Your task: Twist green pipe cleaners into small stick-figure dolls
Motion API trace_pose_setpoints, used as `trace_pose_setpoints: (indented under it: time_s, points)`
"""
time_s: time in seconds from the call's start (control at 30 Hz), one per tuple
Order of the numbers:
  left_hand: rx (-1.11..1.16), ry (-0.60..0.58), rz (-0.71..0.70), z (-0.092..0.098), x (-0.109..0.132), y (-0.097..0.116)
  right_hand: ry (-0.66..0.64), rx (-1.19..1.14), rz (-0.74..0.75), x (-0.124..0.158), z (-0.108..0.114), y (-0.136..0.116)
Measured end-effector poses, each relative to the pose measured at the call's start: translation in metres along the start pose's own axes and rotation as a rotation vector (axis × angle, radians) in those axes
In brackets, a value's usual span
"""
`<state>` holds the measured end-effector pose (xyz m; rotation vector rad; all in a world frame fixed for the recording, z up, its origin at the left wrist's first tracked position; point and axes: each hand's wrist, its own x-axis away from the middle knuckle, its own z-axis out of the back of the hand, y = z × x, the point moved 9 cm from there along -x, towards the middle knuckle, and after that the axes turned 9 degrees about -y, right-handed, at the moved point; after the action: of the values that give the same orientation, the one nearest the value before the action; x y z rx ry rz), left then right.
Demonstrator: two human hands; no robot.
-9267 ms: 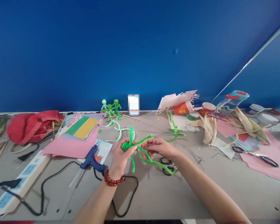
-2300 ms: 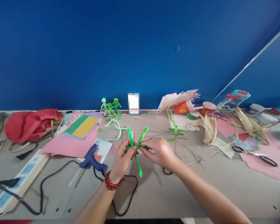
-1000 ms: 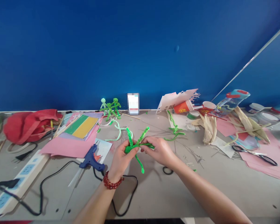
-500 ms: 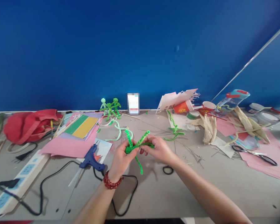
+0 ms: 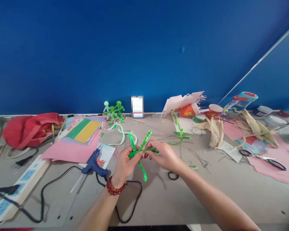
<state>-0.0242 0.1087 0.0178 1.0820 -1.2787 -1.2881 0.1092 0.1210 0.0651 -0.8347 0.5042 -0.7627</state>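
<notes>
Hands: left (image 5: pixel 125 163) grips the green figure (image 5: pixel 145 141) at centre; right (image 5: pixel 165 155) pinches its strand (image 5: pixel 151 149); overtwisting could kink it.
Black loop (image 5: pixel 172 179): 4 o'clock; right, lowered, might snag it.
Cord (image 5: pixel 141 192): 6 o'clock; if caught, could drag glue gun (image 5: pixel 94 165).

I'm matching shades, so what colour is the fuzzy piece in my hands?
Bright green; the fuzzy piece shows best in the head view.
</notes>
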Motion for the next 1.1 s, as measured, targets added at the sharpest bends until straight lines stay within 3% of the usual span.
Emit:
trace_pose_setpoints:
  time_s: [0.2,0.33,0.6,0.83,0.97,1.1]
  points:
    - [0.152,-0.069,0.043,-0.008,-0.002,-0.005,0.045,0.213,0.037,0.002,-0.001,-0.007]
    - [0.184,-0.030,0.045,-0.005,-0.002,-0.008,0.085,0.251,0.045,0.002,0.003,-0.010]
    - [-0.108,0.075,-0.016,0.004,0.002,0.007,0.178,0.333,0.095,0.005,0.015,-0.022]
    - [-0.270,0.092,-0.049,0.006,0.002,0.008,0.374,0.790,0.231,0.017,-0.002,-0.054]
    - [-0.186,0.155,-0.030,0.012,0.003,-0.002,0.435,0.857,0.257,0.025,-0.012,-0.066]
    - [0.052,0.199,-0.005,0.015,0.005,-0.015,0.429,0.853,0.216,0.027,-0.019,-0.065]
